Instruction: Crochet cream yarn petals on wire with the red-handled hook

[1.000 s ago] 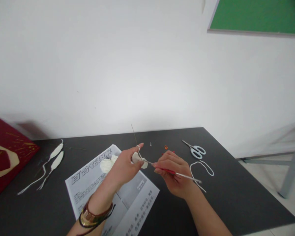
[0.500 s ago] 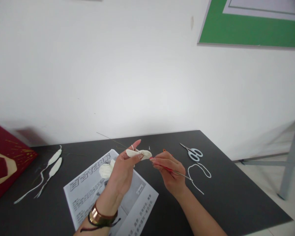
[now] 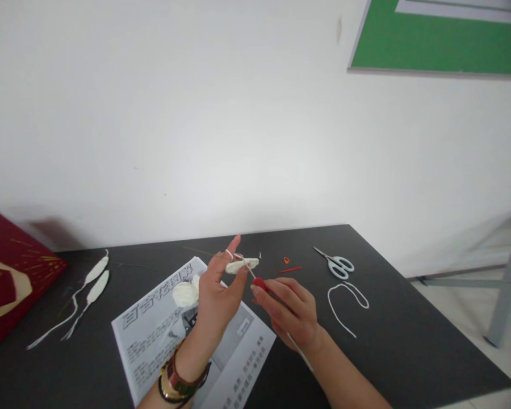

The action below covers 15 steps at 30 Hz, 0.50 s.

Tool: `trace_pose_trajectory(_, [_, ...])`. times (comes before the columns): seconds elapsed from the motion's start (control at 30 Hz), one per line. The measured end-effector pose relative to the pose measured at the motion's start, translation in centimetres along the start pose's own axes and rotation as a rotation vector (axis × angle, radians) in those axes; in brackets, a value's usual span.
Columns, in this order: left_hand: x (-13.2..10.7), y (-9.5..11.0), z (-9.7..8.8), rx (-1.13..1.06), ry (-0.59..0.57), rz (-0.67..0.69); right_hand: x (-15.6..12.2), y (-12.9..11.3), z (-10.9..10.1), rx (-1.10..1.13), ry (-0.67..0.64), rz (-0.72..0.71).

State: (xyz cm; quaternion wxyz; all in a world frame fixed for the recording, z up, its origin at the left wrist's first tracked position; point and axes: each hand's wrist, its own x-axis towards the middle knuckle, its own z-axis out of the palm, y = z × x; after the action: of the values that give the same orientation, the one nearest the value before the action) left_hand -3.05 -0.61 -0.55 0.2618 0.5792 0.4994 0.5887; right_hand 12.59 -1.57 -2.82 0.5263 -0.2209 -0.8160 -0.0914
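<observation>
Pinched in my left hand is a small white crocheted piece, lying nearly level above the table. White yarn loops round the raised index finger. My right hand grips a crochet hook with a red handle; a thin metal shaft also emerges below that palm. The hook's slim metal tip touches the crocheted piece near my left thumb; whether it passes through the stitches is too small to tell. A ball of white yarn sits on the printed sheet, partly behind my left wrist.
Scissors and a loose strand of white yarn lie right. Behind my right hand are a red needle-like stick and an orange stitch marker. Two white crocheted petals with tails lie left, near a red bag.
My right hand has turned, so the hook now points up and left into the crocheted piece. The piece has tilted flatter in my left hand. The red stick and stitch marker have come into clear view.
</observation>
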Motion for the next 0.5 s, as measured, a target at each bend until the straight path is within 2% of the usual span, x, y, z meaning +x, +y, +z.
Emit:
trace_pose_trajectory(0.13, [0.7,-0.7,-0.6,0.057,-0.11,0.075,0.8,-0.2,-0.3,0.196,0.094,0.174])
trace_pose_trajectory(0.23, [1.4,-1.0,-1.1,-0.028,-0.226,0.02,1.2,-0.1,-0.9,0.29,0.093,0.306])
trace_pose_trajectory(0.5, [2.2,-0.2,-2.2,-0.224,-0.427,-0.136,1.4,0.8,-2.4,0.483,0.062,0.503])
